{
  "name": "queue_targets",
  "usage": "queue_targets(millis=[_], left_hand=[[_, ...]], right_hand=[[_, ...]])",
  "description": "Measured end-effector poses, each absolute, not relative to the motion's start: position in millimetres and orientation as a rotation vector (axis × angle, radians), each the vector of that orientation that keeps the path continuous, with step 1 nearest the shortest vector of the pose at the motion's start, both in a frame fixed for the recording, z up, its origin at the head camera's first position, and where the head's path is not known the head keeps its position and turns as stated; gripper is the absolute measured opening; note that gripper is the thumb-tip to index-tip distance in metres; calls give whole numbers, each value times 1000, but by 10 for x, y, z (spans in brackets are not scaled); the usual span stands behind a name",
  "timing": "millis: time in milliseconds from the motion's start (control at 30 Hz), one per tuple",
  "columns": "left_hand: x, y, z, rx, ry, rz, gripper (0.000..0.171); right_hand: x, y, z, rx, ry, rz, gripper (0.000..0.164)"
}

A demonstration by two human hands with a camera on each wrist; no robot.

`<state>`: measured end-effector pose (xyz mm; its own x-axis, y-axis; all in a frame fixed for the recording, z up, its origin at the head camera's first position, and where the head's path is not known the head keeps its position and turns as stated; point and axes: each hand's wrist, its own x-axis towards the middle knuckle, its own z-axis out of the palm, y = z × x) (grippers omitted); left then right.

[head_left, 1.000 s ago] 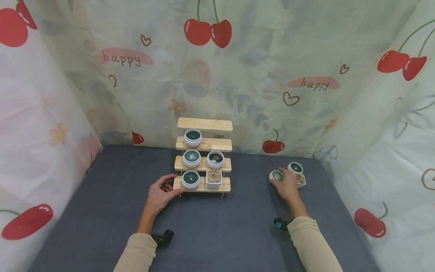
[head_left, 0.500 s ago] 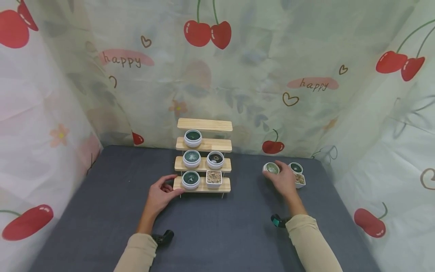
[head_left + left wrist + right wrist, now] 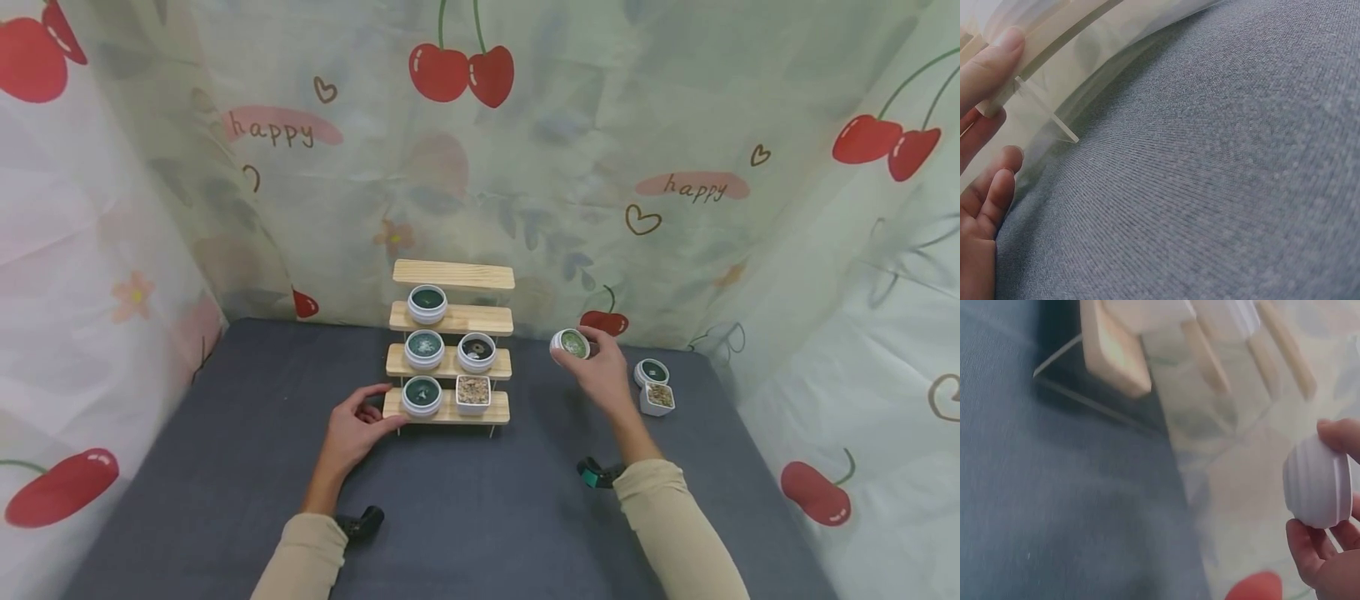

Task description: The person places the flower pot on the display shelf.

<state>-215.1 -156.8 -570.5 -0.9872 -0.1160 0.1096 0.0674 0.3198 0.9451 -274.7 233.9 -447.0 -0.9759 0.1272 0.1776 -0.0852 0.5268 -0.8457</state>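
Note:
A small white round pot (image 3: 571, 344) with a pale green top is between the thumb and fingers of my right hand (image 3: 606, 379), raised to the right of a four-step wooden display stand (image 3: 453, 273). In the right wrist view, the ridged side of this pot (image 3: 1315, 481) faces the camera. My left hand (image 3: 356, 433) grips the left end of the lowest board, its thumb (image 3: 991, 65) on the front edge. On that board stand a dark green round pot (image 3: 422, 395) and a square pot (image 3: 472, 395) with a grainy tan top.
Higher boards carry a blue-green pot (image 3: 424, 349), a black-topped pot (image 3: 476, 352) and a dark green pot (image 3: 427, 304). A round pot (image 3: 652, 372) and a square pot (image 3: 657, 399) stand at the right on the dark cloth (image 3: 480, 517). Printed curtains (image 3: 525, 208) enclose the back and sides.
My right hand has carried the round pot up and left, away from the two pots at the right and toward the stand. My left hand stays on the lowest board.

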Motion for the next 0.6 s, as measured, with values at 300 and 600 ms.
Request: queue_targets(millis=[300,600], left_hand=[[-2148,-1557,-5705,46,-2424,-1755,62],[-2154,-1581,-5698,49,-2439,-1737,62]], right_hand=[[-2780,2018,-4330,36,-2491,1562,69],[-2910,1681,-4244,182,-2390,1621,61]])
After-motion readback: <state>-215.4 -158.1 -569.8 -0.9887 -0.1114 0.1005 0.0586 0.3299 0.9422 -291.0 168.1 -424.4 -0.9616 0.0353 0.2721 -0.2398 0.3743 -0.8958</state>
